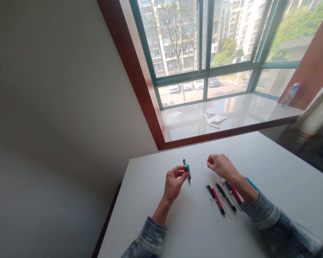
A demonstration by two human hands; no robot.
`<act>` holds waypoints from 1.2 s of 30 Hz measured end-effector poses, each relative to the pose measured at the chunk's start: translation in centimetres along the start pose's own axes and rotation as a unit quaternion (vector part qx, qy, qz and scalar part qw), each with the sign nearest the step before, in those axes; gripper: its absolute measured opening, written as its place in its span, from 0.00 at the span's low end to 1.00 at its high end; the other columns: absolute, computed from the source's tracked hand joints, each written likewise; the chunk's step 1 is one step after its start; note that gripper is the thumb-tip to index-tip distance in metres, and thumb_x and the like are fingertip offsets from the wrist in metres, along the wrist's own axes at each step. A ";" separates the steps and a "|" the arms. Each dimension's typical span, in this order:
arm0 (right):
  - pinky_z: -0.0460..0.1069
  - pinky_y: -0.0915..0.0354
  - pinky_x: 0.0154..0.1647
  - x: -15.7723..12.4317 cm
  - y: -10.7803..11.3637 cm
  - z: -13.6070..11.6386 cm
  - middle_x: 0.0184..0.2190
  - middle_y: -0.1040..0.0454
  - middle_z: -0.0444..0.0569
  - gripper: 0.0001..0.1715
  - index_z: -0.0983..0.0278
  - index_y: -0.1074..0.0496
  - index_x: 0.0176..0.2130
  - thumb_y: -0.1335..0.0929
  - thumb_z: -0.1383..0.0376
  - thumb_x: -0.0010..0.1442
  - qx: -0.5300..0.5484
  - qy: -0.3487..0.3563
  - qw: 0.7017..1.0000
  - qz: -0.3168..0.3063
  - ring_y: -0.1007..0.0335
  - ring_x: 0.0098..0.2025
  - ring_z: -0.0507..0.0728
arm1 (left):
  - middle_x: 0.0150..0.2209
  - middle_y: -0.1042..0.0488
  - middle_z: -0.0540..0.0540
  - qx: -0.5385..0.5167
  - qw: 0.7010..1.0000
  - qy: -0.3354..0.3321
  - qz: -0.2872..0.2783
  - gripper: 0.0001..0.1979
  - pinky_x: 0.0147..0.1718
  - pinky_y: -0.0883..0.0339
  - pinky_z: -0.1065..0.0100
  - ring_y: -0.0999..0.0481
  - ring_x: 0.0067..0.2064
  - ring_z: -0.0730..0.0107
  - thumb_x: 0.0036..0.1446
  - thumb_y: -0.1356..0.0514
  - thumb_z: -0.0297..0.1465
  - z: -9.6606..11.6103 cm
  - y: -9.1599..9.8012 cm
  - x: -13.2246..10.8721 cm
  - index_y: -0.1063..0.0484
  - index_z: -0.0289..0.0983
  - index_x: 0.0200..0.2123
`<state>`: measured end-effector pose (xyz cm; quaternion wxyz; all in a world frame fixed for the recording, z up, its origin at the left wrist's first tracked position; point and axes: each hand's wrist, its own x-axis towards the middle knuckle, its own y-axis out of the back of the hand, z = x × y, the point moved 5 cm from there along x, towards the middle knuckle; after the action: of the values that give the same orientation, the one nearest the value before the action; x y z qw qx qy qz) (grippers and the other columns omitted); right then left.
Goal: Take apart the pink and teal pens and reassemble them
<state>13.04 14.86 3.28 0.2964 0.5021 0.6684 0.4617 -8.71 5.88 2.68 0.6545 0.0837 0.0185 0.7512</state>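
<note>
My left hand (173,182) is closed, thumb and fingers pinching a short teal and black pen part (187,167). Just behind these fingertips lies a teal and black pen (184,163), partly covered by them. To the right, my right hand (222,166) hovers over the table with its fingers curled together; whatever is between them is hidden. A thin clear refill tube (204,170) lies close to its fingertips. Below the right hand and wrist, several black and red pen parts (218,201) lie roughly side by side, with thin refills (214,210) among them.
The white table (140,208) meets the wall at the left and the red-brown window frame at the back. A teal stick-like piece (252,184) shows beyond my right forearm. On the sill are a white cloth (214,119) and a clear bottle (289,95). A curtain hangs at the right.
</note>
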 end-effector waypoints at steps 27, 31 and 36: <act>0.48 0.38 0.40 0.0 -1.9 -0.7 0.35 0.17 0.48 0.09 0.61 0.21 0.42 0.32 0.65 0.64 0.039 0.042 0.998 -0.032 0.23 0.37 0.57 | 0.34 0.18 0.43 0.015 1.000 0.008 0.005 0.14 0.43 0.28 0.63 0.19 0.38 0.60 0.53 0.30 0.35 0.9 -0.2 -0.1 0.18 0.34 0.41; 0.48 0.38 0.39 0.0 -2.1 -0.8 0.35 0.17 0.49 0.09 0.61 0.21 0.42 0.31 0.66 0.64 0.023 0.046 0.998 -0.036 0.22 0.37 0.58 | 0.34 0.18 0.43 0.016 1.000 0.006 0.005 0.14 0.42 0.28 0.63 0.20 0.37 0.61 0.53 0.30 0.35 1.0 -0.2 -0.1 0.18 0.34 0.41; 0.48 0.38 0.40 0.0 -2.1 -0.9 0.36 0.17 0.49 0.09 0.61 0.20 0.43 0.31 0.66 0.64 0.019 0.052 0.998 -0.033 0.22 0.39 0.59 | 0.34 0.18 0.43 0.016 1.000 0.008 0.003 0.14 0.42 0.29 0.64 0.20 0.37 0.61 0.53 0.30 0.35 1.0 -0.2 -0.1 0.18 0.34 0.42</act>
<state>11.39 14.45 1.71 0.2666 0.4610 0.7077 0.4643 -8.33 5.73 3.62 0.6504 0.0883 0.0350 0.7536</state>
